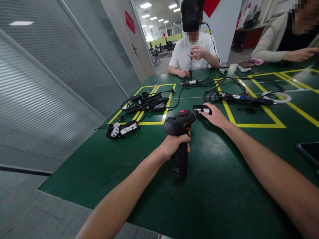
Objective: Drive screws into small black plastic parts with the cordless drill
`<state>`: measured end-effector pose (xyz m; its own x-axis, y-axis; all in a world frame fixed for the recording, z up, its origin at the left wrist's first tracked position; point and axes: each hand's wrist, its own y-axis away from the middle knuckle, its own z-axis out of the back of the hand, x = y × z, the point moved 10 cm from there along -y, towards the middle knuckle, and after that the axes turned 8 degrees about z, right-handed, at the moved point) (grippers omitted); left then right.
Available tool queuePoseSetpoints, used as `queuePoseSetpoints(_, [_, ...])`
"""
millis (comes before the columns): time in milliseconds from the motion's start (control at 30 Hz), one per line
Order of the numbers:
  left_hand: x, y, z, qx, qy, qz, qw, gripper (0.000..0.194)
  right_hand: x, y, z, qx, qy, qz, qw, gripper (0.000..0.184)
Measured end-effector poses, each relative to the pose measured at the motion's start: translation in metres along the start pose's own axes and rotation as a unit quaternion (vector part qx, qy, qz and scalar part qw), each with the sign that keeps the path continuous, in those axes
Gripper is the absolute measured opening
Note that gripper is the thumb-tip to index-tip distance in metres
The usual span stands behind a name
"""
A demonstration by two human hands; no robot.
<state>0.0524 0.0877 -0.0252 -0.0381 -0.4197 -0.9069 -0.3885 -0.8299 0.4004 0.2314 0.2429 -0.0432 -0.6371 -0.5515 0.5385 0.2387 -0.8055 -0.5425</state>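
My left hand [176, 143] is wrapped round the grip of a black cordless drill [179, 122] with red buttons, just above the green table. Its chuck points away and to the right. Beyond the chuck, my right hand [214, 115] grips a small black-and-white box-shaped piece [198, 108] by its right end, holding it at the table. The drill's front end reaches right up to this piece. Whether a bit touches it, I cannot tell.
Black cables and adapters [149, 103] lie in a yellow-taped area at left, near black-and-white pieces [129, 128]. Corded electric screwdrivers [245, 98] and a white tubing coil [279, 97] are at right. A phone [310, 152] lies at the right edge. Two people sit across the green table [149, 172].
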Motion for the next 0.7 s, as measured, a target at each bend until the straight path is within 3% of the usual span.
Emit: queuePoseSetpoints(700, [-0.0004,-0.0001,-0.0010,0.003,0.003,-0.003,1.000,0.019,0.0022,0.0002,0.0005,-0.001,0.003,0.002,1.000,0.048])
